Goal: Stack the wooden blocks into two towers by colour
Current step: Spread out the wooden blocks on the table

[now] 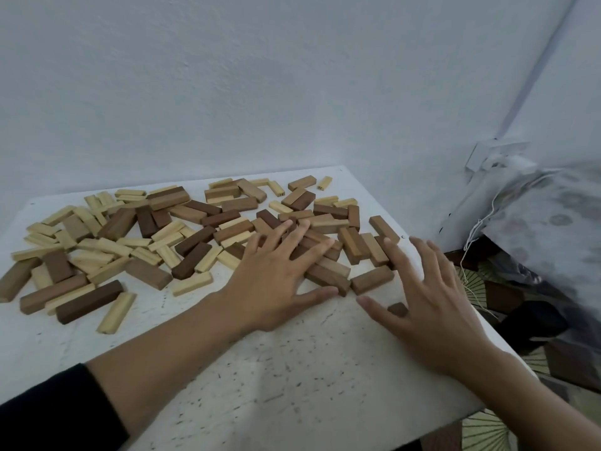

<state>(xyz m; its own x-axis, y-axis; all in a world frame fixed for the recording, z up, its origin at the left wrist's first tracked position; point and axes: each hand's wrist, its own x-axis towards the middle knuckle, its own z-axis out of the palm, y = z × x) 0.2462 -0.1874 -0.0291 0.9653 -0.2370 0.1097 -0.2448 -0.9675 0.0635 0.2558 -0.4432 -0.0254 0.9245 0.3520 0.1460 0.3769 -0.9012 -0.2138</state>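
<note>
Pale blocks (192, 283): strewn over the table (292, 385) left of the left hand (276, 281), mixed with brown blocks (372, 279).
Left hand: fingers spread flat, resting on brown blocks.
Right hand (429, 307): just right of the left hand, fingers wide, holding nothing.
Tip: I'd sweep the browns apart first, then square a base.

A plain pale wall (227, 76) fills the upper view, bluish in dim, even light. It meets a side wall (582, 76) at the right, where a thin conduit (533, 70) runs down the corner to a white socket box (494, 154). A white table (309, 385) – its top speckled with dark marks – stands against the back wall. To its right lies a blurred, pale printed bag (553, 222) with a white cord (478, 229) hanging from it. Below is a covering (484, 431) with a cream and brown fan pattern.
</note>
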